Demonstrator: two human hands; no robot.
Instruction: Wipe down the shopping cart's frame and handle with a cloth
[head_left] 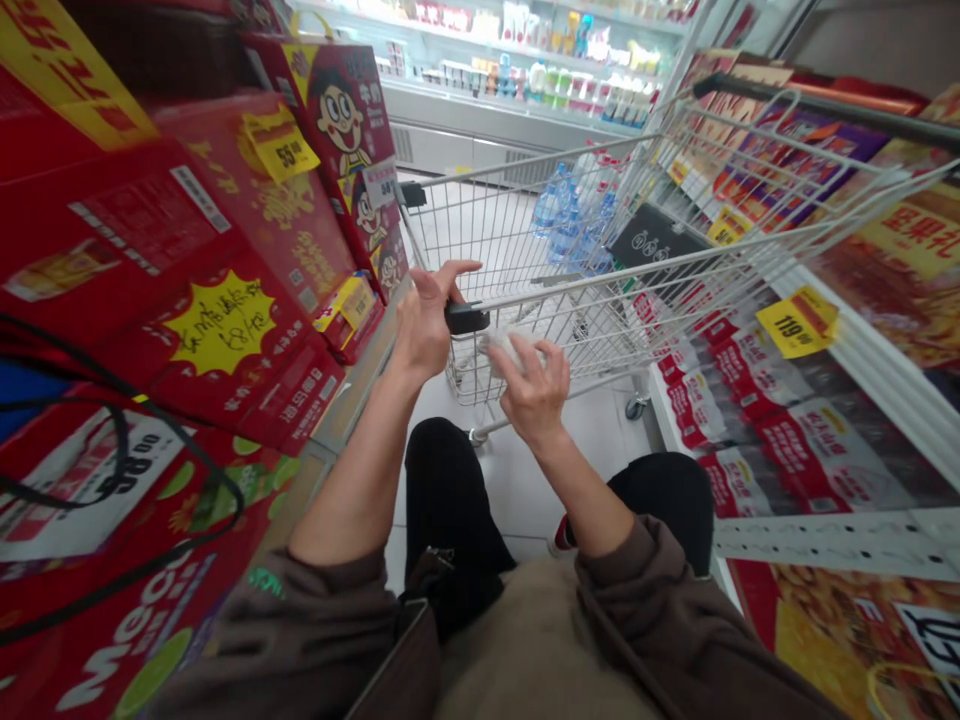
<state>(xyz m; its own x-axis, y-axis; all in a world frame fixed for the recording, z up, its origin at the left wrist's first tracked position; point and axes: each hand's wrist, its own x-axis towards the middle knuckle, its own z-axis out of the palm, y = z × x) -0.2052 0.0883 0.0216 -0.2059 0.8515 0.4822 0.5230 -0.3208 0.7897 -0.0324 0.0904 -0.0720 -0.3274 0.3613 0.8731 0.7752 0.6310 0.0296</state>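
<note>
Pale tiled flooring (521,505) noted between the knees. Right hand (536,390), mid-frame: fingers curled on a whitish wad (512,350), below-right of the black corner cap (466,318). Left hand (424,325) nearer the cap, thumb and index spread. Cart (660,248) extends toward upper right; chiller (465,150) behind, top centre.

left yellow tag (281,145) reads 55, right yellow tag (798,322) 119, a red box (124,650) "mec".

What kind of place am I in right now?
Most likely a supermarket aisle: there's a wire shopping cart, yellow price tags on the stock, and a lit cooler lined with bottles and tubs.
</note>
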